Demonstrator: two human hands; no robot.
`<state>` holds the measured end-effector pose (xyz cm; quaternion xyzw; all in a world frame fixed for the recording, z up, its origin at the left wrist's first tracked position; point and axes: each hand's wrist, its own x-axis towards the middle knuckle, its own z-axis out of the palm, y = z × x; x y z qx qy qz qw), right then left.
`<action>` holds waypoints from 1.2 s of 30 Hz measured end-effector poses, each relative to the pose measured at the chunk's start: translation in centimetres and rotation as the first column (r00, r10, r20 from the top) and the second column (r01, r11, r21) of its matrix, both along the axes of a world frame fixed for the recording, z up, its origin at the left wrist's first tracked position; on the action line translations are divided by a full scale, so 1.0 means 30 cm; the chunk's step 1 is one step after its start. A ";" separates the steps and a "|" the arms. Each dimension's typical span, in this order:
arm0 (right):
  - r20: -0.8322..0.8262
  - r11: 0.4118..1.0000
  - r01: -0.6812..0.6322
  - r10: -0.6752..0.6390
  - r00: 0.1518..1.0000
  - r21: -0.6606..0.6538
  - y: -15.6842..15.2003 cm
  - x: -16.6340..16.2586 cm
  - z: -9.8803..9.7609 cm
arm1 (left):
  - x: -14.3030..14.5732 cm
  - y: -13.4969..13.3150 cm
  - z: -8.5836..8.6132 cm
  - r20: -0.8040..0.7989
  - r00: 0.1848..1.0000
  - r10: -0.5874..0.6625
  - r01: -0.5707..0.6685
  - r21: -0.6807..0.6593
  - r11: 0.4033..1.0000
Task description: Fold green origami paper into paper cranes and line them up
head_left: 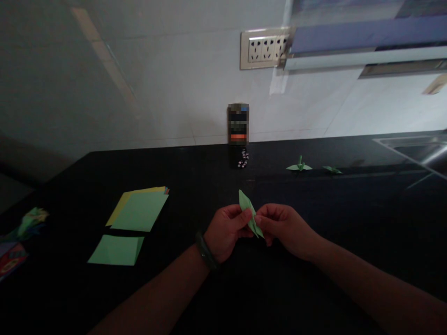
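Between my hands is a piece of folded light green paper [246, 203], narrow and pointed at its far end, tilted above the black counter. My left hand [226, 229] pinches it from the left, thumb lying across its face. From the right, my right hand [281, 226] grips its edge between thumb and fingers, close to the left thumb. The inner folds and some fingertips are hidden. A dark bangle [206, 251] circles my left wrist. Farther back on the right rest a green origami crane [299, 166] and a smaller green folded piece [333, 170].
On the left lie a stack of green and yellow paper sheets [139, 211], a creased green sheet [116, 250] and a crumpled coloured bundle [33, 221]. A phone [238, 124] leans on the wall behind a beaded strap [243, 158]. A sink [419, 148] edges the right.
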<state>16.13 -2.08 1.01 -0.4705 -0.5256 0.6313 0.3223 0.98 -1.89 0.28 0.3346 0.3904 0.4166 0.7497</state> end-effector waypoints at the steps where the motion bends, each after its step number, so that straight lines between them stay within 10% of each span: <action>1: 0.006 1.000 0.000 0.000 1.000 0.000 0.000 -0.001 0.002 | 0.001 0.000 0.000 -0.003 1.000 0.001 -0.001 0.007 1.000; 36: 0.091 1.000 0.016 -0.016 0.996 -0.005 -0.025 -0.041 0.004 | 0.010 0.004 0.006 -0.187 0.936 0.298 -0.284 0.099 0.954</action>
